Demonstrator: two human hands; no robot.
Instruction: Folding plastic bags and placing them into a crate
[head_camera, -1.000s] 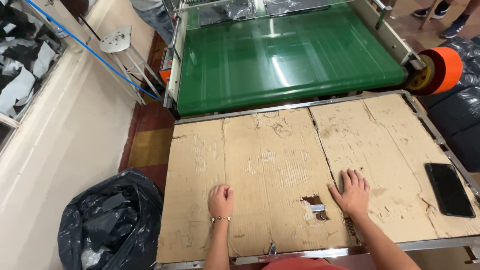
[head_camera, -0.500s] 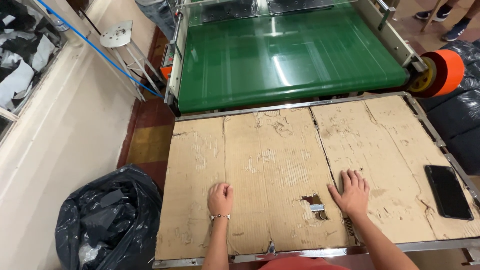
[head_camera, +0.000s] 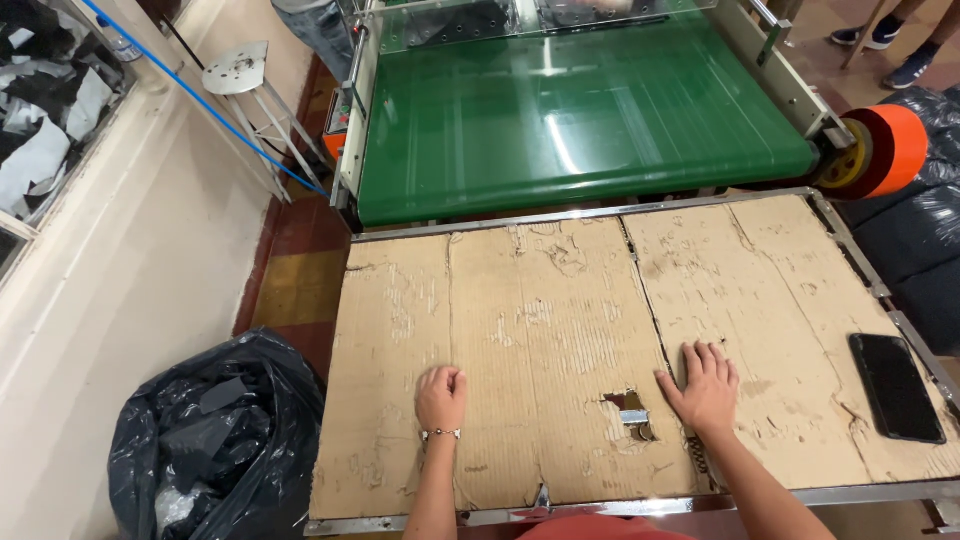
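Here, both hands rest on worn cardboard (head_camera: 560, 330)
Left hand (head_camera: 441, 397) curled into a loose fist; right hand (head_camera: 706, 386) flat, fingers slightly spread, beside a torn hole (head_camera: 630, 412)

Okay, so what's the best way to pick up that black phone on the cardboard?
Grip the black phone by its two long edges, coming from above. It lies flat on the cardboard near the table's right rail, so the right hand is nearest.

A metal-framed table (head_camera: 640, 213) carried worn, torn cardboard sheeting (head_camera: 560, 330) across its top. A black phone (head_camera: 896, 387) lay flat near its right edge.
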